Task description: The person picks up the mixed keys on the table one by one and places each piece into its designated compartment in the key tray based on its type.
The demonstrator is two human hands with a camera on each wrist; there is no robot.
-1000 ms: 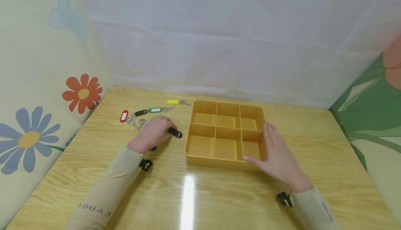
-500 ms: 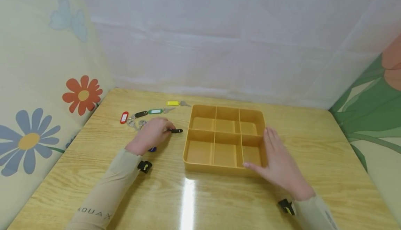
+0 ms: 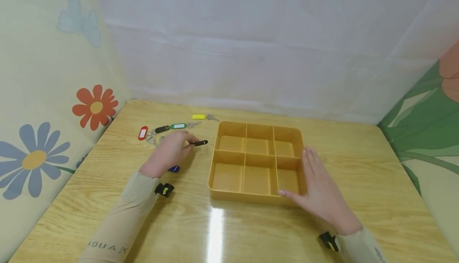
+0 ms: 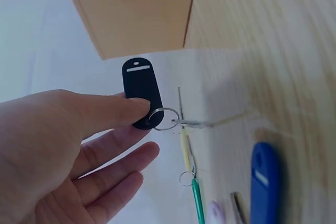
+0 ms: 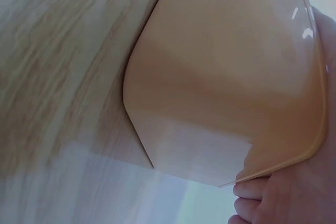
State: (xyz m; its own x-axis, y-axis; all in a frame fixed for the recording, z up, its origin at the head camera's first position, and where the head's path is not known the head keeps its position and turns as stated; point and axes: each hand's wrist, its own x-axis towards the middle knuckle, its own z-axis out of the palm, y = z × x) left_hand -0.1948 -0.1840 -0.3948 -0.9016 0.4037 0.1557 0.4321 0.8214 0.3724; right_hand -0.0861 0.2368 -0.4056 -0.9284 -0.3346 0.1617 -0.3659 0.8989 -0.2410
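Observation:
My left hand pinches a black key tag between thumb and forefinger. From its split ring hangs a metal key, seen in the left wrist view. The tag is just left of the orange six-compartment box, apart from it. My right hand rests on the box's right front corner, its straight fingers along the right side and thumb at the front rim. In the right wrist view, fingertips show at the box's edge. A blue key tag lies under my left wrist.
Behind my left hand lie a red key tag, another black key tag, a green key tag and a yellow key tag, with keys. The wood-grain table meets a white cloth backdrop.
My left hand has moved slightly away from me with the black key tag, which has turned edge-on in the head view. My right hand stays on the box, which sits a little lower in view.

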